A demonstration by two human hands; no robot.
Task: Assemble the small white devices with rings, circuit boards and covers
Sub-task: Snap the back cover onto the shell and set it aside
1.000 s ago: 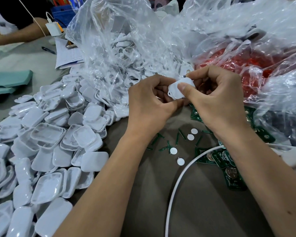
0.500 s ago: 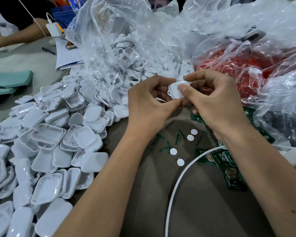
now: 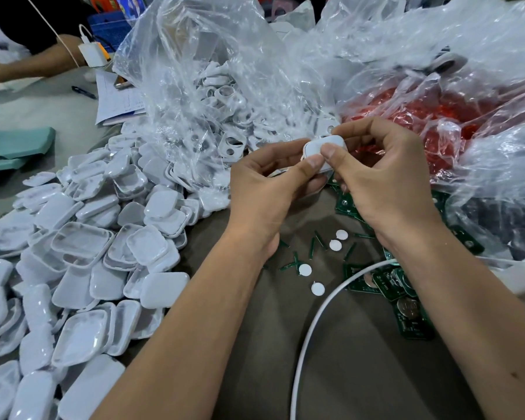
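Just above the centre of the frame, both hands are squeezing one small white device (image 3: 323, 153) together.

Left hand (image 3: 267, 189) and right hand (image 3: 382, 177) are each gripping the device, thumbs pressing its top face while curled fingers are bracing it underneath, probably to snap the cover shut. Loose white covers (image 3: 82, 253) are lying piled at left, ring parts in the clear bag (image 3: 225, 95) above, green circuit boards (image 3: 388, 283) at lower right, all likely kept within easy reach.
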